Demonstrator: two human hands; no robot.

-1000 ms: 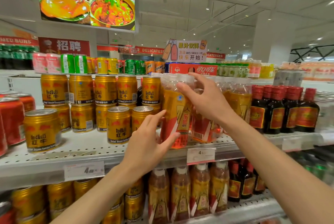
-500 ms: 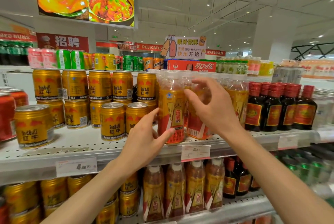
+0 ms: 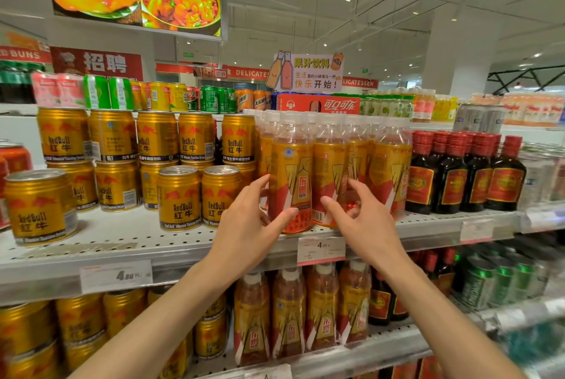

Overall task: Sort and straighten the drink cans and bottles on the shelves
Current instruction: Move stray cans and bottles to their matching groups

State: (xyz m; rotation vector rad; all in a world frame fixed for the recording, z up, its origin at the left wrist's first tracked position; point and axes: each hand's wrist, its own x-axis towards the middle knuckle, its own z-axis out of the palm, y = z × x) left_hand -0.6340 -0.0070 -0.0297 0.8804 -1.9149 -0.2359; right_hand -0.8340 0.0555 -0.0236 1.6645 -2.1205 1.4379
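Orange-labelled drink bottles with white caps stand in rows on the middle shelf. My left hand grips the low part of the front bottle, with the thumb across its label and the fingers round its left side. My right hand is at the base of the neighbouring bottle, fingers spread and fingertips touching it loosely. Both bottles stand upright at the shelf's front edge.
Gold Red Bull cans are stacked left of the bottles, with one can forward and apart at far left. Dark bottles with red caps stand to the right. More cans and bottles fill the lower shelf. Price tags hang on the shelf edge.
My right hand has dropped from the bottles' necks to their bases. My left hand has closed round the front bottle, which now stands more upright. The view has moved closer.
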